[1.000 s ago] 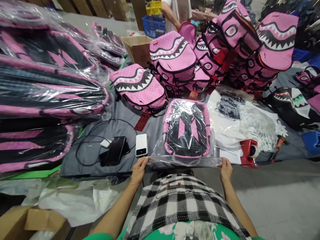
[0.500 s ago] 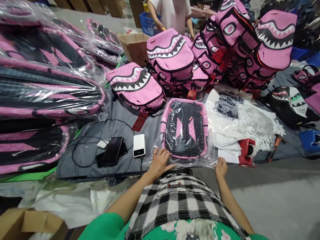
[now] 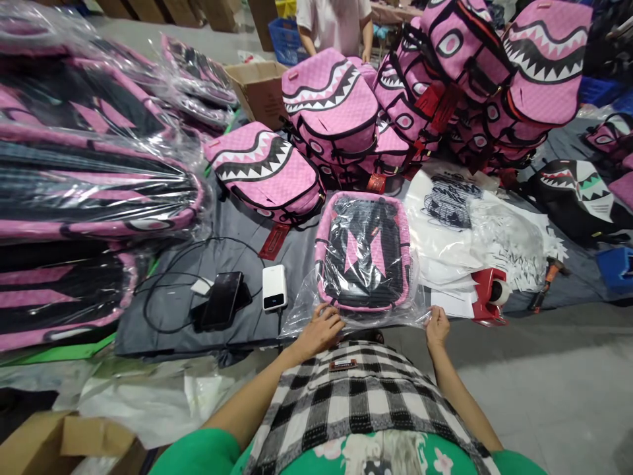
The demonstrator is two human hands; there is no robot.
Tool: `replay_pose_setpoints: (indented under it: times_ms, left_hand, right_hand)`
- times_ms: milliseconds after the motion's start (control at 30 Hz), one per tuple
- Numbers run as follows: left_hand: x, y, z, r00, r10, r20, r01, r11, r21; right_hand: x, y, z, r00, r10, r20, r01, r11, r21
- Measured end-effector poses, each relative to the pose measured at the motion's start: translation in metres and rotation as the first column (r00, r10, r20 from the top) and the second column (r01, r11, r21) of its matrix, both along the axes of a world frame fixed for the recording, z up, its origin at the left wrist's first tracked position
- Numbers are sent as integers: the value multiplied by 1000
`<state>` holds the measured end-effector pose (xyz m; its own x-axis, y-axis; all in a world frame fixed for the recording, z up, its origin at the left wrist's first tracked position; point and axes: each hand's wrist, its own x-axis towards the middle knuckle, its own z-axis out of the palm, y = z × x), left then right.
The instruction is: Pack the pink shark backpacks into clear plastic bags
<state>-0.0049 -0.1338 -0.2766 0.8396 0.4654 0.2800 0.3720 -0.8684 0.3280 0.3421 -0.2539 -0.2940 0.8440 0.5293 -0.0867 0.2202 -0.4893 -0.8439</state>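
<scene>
A pink and black backpack (image 3: pixel 366 254) lies on the table inside a clear plastic bag (image 3: pixel 301 313), its black ribbed back panel with two pink shapes facing up. The near end of the bag spreads past the backpack to the table's front edge. My left hand (image 3: pixel 320 330) is at that near edge, left of centre, fingers curled down onto the plastic. At the bag's near right corner my right hand (image 3: pixel 437 327) pinches the film between thumb and fingers. Part of the left thumb is hard to make out.
Pink shark-mouth backpacks (image 3: pixel 331 99) are heaped behind. Bagged backpacks (image 3: pixel 99 185) are stacked at left. A phone (image 3: pixel 222 300) and white power bank (image 3: pixel 274 287) with cables lie left; white plastic bags (image 3: pixel 440 211), a red tape dispenser (image 3: pixel 489 297) right. A co-worker (image 3: pixel 336 26) stands beyond.
My left hand's fingers have drawn in, with the thumb no longer stretched out to the right. The right hand keeps its hold on the bag's corner. The view has shifted slightly.
</scene>
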Motion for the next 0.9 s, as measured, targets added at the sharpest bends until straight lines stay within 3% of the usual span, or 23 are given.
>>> replay_pose_setpoints:
  times_ms: [167,433,667,900]
  left_hand:
    - [0,-4,0,994,70,90,-68,997,-27]
    - [10,20,26,964,237,119,-193,935,-298]
    - [17,64,25,978,210,3,-158,744,-649]
    - [28,93,14,981,180,-74,-160,530,-833]
  right_hand:
    - [1,0,-5,1000,-21,22,21,1000,10]
    - [1,-4,-3,993,-53,103,44,995,91]
    - [6,7,-4,993,-31,114,19,994,109]
    - [20,30,-22,999,6,49,-5,1000,-21]
